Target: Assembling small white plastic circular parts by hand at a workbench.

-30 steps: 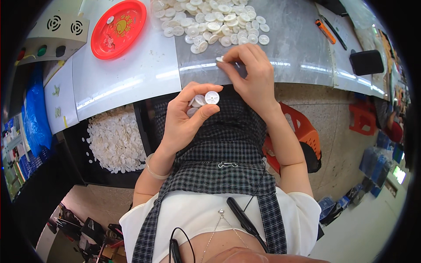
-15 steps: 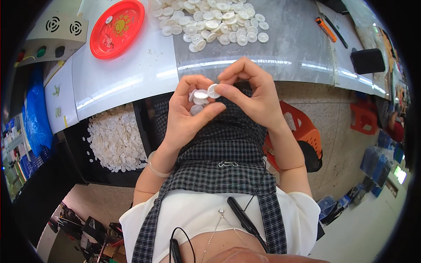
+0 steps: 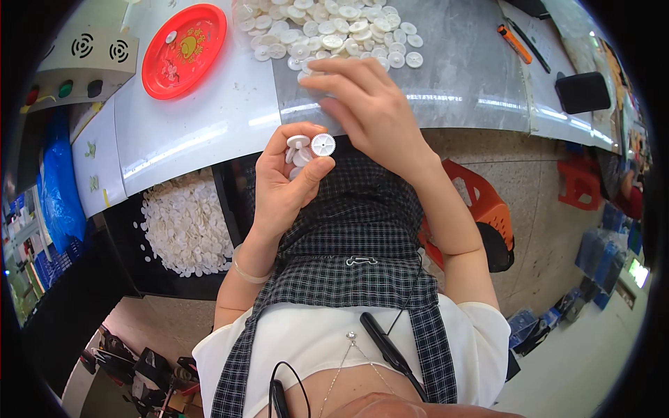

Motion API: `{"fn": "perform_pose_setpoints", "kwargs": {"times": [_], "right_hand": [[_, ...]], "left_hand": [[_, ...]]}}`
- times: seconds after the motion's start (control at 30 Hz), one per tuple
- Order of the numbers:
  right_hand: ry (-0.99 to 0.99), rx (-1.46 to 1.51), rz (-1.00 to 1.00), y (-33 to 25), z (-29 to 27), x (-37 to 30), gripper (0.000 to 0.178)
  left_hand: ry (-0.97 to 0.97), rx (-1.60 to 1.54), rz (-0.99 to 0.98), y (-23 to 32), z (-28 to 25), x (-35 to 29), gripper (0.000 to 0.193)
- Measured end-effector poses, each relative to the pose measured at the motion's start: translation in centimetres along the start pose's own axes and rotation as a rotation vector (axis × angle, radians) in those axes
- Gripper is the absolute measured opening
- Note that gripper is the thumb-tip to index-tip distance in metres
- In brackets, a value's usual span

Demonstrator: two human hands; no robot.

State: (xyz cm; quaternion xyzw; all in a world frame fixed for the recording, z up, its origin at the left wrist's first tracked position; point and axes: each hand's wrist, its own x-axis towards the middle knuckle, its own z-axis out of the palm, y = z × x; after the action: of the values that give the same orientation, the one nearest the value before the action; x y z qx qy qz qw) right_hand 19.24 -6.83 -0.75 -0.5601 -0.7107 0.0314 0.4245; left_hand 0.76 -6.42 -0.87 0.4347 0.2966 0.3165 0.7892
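Note:
Several white plastic gears rest in my left hand, whose fingers curl round them above my lap. One toothed gear stands with its face showing between the thumb and fingertips; other gears lie tilted beside it. My right hand is over the table's front edge, fingers apart and a little blurred, with nothing seen in it. Its fingertips reach toward the near edge of a loose pile of white gears on the grey part of the tabletop.
A red plate with one white piece on it sits at the far left. Below the table, a black bin holds many white pieces. An orange marker, a black pen and a black phone-like object lie right. An orange stool stands below.
My right hand has let go of the gear at my left fingertips and moved up toward the pile, fingers spreading. My left hand has shifted slightly left, keeping its gears.

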Motion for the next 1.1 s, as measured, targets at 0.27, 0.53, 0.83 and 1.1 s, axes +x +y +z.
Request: {"fn": "perform_pose_setpoints", "kwargs": {"times": [0.27, 0.53, 0.83, 1.1], "right_hand": [[-0.089, -0.039, -0.006, 0.5, -0.2, -1.3, 0.022], [0.073, -0.112, 0.15, 0.6, -1.2, -1.3, 0.022], [0.035, 0.4, 0.219, -0.5, -1.9, -2.0, 0.032], [0.007, 0.913, 0.183, -1.6, -1.1, -2.2, 0.08]], "left_hand": [[-0.048, -0.099, 0.0, 0.0, -0.5, 0.1, 0.028], [-0.167, -0.521, -0.077, 1.1, -0.5, 0.7, 0.023], [-0.076, -0.307, -0.152, 0.7, 0.2, 0.8, 0.034], [-0.328, -0.489, -0.26, 0.0, -0.2, 0.7, 0.048]]}}
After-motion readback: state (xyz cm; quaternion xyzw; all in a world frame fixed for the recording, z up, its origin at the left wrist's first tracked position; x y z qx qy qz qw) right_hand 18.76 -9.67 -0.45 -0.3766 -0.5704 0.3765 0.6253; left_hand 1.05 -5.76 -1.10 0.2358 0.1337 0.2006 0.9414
